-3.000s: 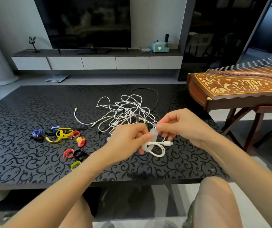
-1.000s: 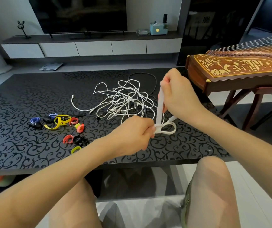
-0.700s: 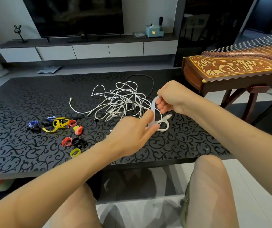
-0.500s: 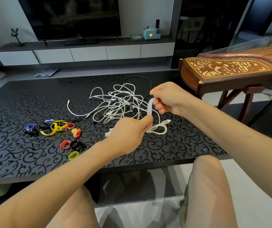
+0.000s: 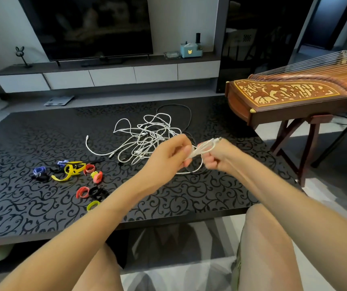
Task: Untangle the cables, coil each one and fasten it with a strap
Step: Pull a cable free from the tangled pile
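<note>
The left hand and right hand each have a closed grip on the coiled white cable, above the desk.

The left hand and right hand gripped a coiled white cable above the desk; tangled cables lay at its middle, coloured straps toward its left edge.

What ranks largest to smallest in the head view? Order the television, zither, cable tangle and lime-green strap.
1. Television and zither: about alike, both cut by the frame, so unranked.
2. Cable tangle, though it lies nearer the camera.
3. Lime-green strap.
</note>
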{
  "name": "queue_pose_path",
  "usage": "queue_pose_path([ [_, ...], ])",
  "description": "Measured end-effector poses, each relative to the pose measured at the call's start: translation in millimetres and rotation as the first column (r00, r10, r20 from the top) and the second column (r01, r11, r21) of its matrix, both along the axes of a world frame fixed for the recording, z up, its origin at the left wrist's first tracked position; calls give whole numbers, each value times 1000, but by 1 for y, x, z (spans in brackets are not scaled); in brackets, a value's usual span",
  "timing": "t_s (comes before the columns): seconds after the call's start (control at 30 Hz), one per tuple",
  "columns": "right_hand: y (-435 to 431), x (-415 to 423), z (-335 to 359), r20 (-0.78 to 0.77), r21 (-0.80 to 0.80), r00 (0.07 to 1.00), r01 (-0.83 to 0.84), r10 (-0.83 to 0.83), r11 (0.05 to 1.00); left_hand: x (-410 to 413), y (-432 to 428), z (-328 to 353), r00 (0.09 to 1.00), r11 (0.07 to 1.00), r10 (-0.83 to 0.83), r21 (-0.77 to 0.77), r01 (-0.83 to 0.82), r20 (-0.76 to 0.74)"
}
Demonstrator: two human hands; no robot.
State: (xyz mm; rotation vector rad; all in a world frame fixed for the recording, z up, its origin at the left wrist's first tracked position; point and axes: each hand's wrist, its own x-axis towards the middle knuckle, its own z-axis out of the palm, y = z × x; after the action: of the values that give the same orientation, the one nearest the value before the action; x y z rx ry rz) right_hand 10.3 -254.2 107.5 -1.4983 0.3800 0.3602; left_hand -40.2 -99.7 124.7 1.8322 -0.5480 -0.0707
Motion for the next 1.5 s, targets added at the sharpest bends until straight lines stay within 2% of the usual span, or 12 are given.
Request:
queue_pose_path([
  [0.13, 1, -27, -36, -136, 65, 991, 15, -6, 998, 5, 9, -10, 943, 977, -38, -209, -34, -332],
  [0.37, -7, -67, -41, -192, 79, 955, -213, 225, 974, 3, 17, -15, 934, 959, 37, -250, -133, -356],
  [0.53, 6, -97, -6, -168, 137, 873, -439, 458, 888, 4, 13, -22, 961, 967, 249, 17, -253, 117],
  [0.63, 5, -94, 24, -118, 335, 853, -448, 508, 829, 1, 10, -33, 861, 956, 126, 170, -238, 492],
  [0.73, -5, -72, 44, -127, 664, 857, -301, 499, 685, -2, 12, -40, 828, 964, 30, 203, -173, 560],
  [0.93, -2, -46, 41, -175, 833, 812, -180, 557, 523, -11, 12, -37, 801, 971, 27, 175, -163, 598],
  [1.03, 2, -48, 51, -164, 797, 856, -178, 490, 578, -15, 10, -34, 882, 976, 114, 115, -186, 458],
  [1.13, -6, -56, 63, -56, 607, 918, -282, 393, 743, -13, 11, -25, 976, 984, 176, -16, -176, 126],
  [1.2, -16, -57, 61, 70, 409, 950, -306, 305, 860, -10, 11, -17, 986, 977, 137, -151, -151, -99],
  [1.3, -31, -48, 38, 296, 195, 954, -113, 52, 974, -5, 11, -8, 925, 945, 64, -274, -177, -376],
  [1.4, -34, -47, 14, 415, 51, 910, -21, -2, 999, -1, 12, -5, 887, 940, -18, -310, -142, -461],
  [1.5, -21, -54, -4, 427, 78, 885, -241, 186, 967, 1, 12, -5, 885, 948, -79, -308, -76, -460],
])
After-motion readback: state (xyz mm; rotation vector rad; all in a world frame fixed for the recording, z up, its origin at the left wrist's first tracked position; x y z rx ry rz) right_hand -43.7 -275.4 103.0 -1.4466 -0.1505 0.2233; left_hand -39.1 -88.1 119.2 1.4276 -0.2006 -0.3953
